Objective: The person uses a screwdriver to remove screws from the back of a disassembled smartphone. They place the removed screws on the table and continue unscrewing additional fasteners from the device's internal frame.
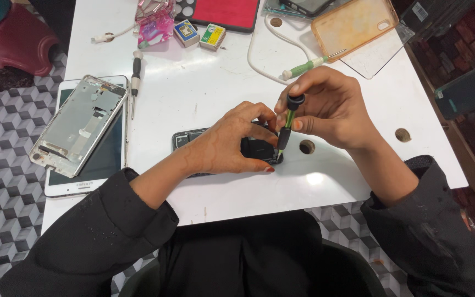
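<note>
The opened dark phone (215, 144) lies flat at the centre of the frame on the white table (193, 93), its black insides showing between my fingers. My left hand (232, 140) arches over it, fingertips pressed down on its edges to pin it. My right hand (331, 110) pinches a green-and-black screwdriver (288, 124) between thumb and 2 fingers, 1 fingertip on its cap, the tool nearly upright with its tip on the phone's right end. At the left of the frame a grey phone frame (78, 124) rests on a white tablet (92, 165). At the upper right lies an orange phone case (353, 25).
</note>
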